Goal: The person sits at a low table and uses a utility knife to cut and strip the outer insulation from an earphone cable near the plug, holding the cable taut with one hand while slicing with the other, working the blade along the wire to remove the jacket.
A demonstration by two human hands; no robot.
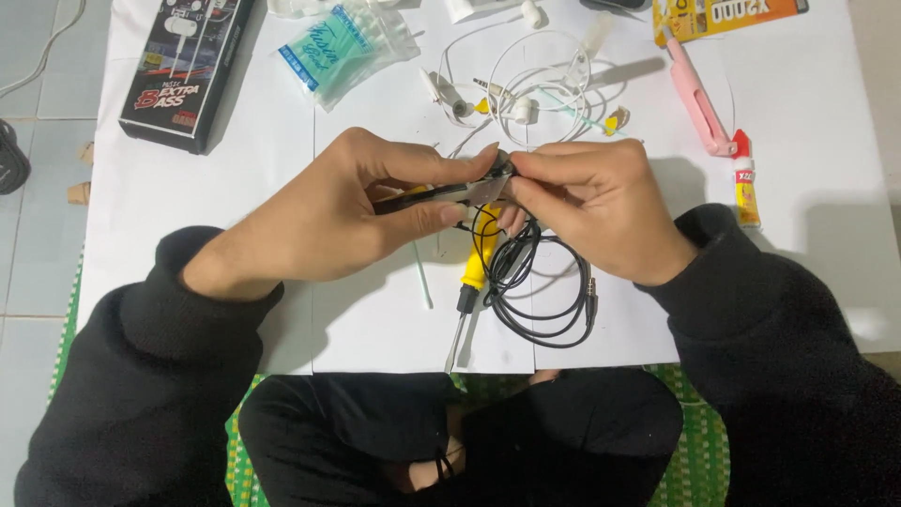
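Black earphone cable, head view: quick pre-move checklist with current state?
1. Left hand has firm hold of the small tool with the black-and-yellow handle: ok, fingers wrapped round it.
2. Right hand pinches the black earphone cable at the tool tip: ok.
3. Tool tip set exactly on the cable: cannot tell, fingers hide it.
4. Cable slack free of snags: not ok, its coil lies over the yellow screwdriver.
5. Audio plug clear of both hands: ok, it lies on the white sheet.
6. Glue bottle out of the way: ok, it lies off to the right.
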